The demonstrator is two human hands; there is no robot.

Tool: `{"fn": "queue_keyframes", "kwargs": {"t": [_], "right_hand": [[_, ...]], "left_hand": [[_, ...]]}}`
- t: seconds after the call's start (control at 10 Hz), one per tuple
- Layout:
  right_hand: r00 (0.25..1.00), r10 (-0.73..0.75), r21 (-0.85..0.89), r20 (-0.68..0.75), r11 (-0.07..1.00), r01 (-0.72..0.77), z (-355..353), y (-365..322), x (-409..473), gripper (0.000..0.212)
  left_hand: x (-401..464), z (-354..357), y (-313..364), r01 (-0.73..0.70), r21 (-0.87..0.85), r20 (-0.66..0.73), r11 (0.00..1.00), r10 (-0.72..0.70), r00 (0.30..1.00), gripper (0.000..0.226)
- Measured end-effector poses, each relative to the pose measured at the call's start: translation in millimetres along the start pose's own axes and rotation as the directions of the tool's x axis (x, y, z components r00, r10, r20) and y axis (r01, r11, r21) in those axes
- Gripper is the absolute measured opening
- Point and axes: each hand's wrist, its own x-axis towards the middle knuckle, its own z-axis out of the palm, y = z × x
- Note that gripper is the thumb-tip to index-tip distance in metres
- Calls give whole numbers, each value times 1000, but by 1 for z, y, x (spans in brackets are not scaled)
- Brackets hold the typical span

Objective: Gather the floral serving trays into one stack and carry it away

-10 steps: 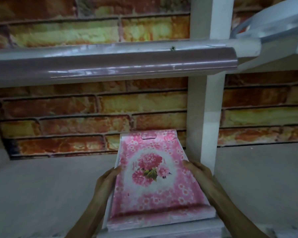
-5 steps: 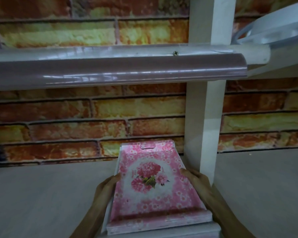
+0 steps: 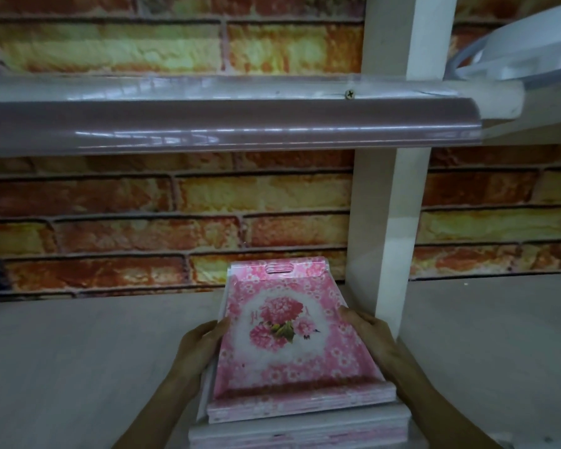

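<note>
A: Where is the stack of floral trays (image 3: 282, 335) now?

B: It is low in the middle of the view, between the two hands. The top tray is pink with small flowers around and a big bouquet in its centre. Its far end has a handle slot (image 3: 278, 268). Under it I see the edges of more trays, pink ones and then white ones at the near bottom.

A: And the hands, how do they hold it?

B: The left hand (image 3: 199, 346) is on the left long side of the stack, fingers curled around the edge, thumb on the rim. The right hand (image 3: 371, 337) is on the right long side in the same way, fingers bent over the rim. So both hands grip the stack, one on each side, around the middle of its length.

A: What is around it?

B: A pale shelf board (image 3: 78, 367) is below, on the left and right of the stack. Just right of the stack stands a white post (image 3: 391, 222), close to the right hand. Behind is a brick-pattern wall (image 3: 143, 222). Above, a shiny shelf edge (image 3: 208, 128) runs across, with a screw (image 3: 349, 94) in it.

A: Does the stack rest on the board?

B: I cannot tell that from here.
</note>
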Motion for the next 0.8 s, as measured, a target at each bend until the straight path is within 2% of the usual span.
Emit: {"fn": "queue_keyframes", "kwargs": {"t": [0.1, 0.2, 0.3, 0.4, 0.5, 0.6, 0.7, 0.8], "right_hand": [[999, -26, -140, -27, 990, 22, -5, -9, -3, 47], [999, -7, -135, -33, 991, 2, -7, -13, -11, 45], [999, -37, -78, -10, 996, 36, -6, -7, -29, 33], [998, -62, -81, -17, 995, 60, -13, 5, -50, 38], [998, -64, 54, 25, 997, 62, -20, 15, -76, 40], [997, -66, 140, 41, 988, 59, -22, 16, -109, 29], [997, -73, 137, 3, 988, 72, -29, 22, -136, 28], [998, -62, 253, -32, 965, 68, -44, 45, -165, 28]], "left_hand": [[-13, -4, -1, -3, -77, 92, 997, 10, 996, 39], [-26, -5, -7, -15, -154, 101, 988, 31, 994, 23], [-39, -1, -9, -32, -161, 113, 986, 51, 992, 17], [-59, -4, -9, -23, -154, 94, 988, 38, 995, 17], [-84, -16, -20, 30, -220, 160, 975, 6, 987, 29], [-118, -24, -27, 37, -209, 114, 977, -13, 993, 34], [-155, -34, -33, 7, -233, 69, 973, 9, 998, 34], [-199, -41, -57, 33, -273, -3, 961, -35, 999, 25]]}}
